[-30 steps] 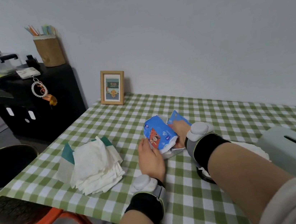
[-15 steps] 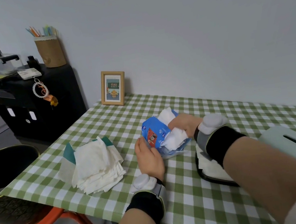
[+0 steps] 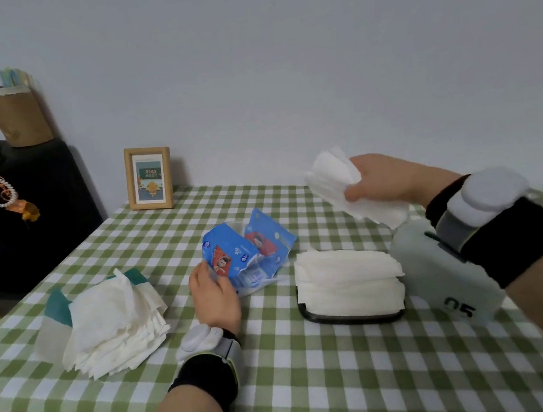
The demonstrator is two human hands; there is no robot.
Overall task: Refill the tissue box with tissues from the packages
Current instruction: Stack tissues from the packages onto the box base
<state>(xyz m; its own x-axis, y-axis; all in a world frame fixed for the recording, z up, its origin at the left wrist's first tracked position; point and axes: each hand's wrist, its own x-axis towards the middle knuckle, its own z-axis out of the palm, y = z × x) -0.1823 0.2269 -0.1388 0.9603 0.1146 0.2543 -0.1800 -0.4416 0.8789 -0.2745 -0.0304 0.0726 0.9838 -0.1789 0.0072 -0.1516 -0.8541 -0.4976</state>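
Right hand point(image 3: 386, 180) clamped on tissue wad point(image 3: 350, 188), left hand point(image 3: 214, 294) pins emptied blue package point(image 3: 247, 254) mid-table; I judge half done: stack on tissue box base point(image 3: 350, 316), lid point(image 3: 444, 273) off at right edge

The right hand point(image 3: 385, 181) has pulled the tissues point(image 3: 346, 184) out of the pack point(image 3: 246, 250) (now limp) and lifted them clear.

A home room — checked tablecloth point(image 3: 322, 389), framed picture point(image 3: 149, 177), black cabinet point(image 3: 23, 217) with pencil pot point(image 3: 18, 116).
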